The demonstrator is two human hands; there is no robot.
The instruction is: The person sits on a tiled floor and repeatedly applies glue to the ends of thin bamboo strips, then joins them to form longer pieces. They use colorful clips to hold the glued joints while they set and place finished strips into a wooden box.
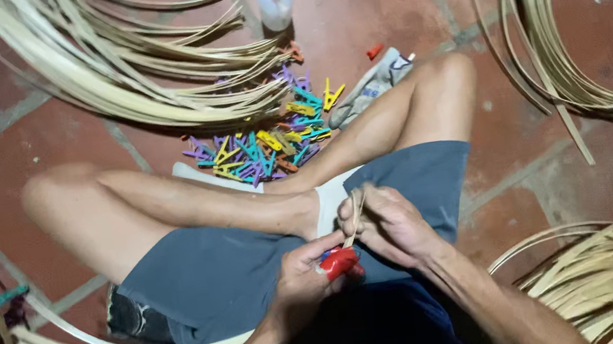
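While a thin bamboo strip [355, 221] stands upright between both hands, the right hand [388, 220] pinches its upper part with closed fingers, and the left hand [301, 279] curls tight around a red-handled tool [340, 262] at its base. Beyond the fingers lie coloured clothespins [271, 141], a glue bottle [274, 1] and cane bundles [134, 60].
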